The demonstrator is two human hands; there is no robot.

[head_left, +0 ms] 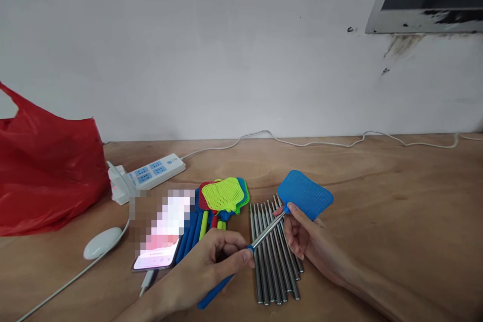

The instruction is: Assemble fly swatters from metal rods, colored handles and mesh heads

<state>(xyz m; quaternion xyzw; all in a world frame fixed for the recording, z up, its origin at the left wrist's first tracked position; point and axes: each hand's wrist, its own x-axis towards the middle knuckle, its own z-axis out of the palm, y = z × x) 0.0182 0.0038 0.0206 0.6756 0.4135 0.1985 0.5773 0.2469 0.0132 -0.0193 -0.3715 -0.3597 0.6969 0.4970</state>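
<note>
I hold a blue fly swatter across the wooden table [396,211]. My left hand [211,266] is closed around its blue handle [213,292], thumb and finger pinching where the steel rod [267,232] enters it. My right hand [305,241] pinches the rod's far end just below the blue mesh head [305,194]. Under the rod lies a row of several bare steel rods [275,256]. To the left sits a pile of finished swatters with a yellow-green head [223,194] on top.
A phone [162,241] with a lit screen lies left of the pile. Behind it are a white power strip [147,175], a white mouse-like device [102,242] and cables. A red plastic bag [45,171] fills the far left. A white wall backs the table.
</note>
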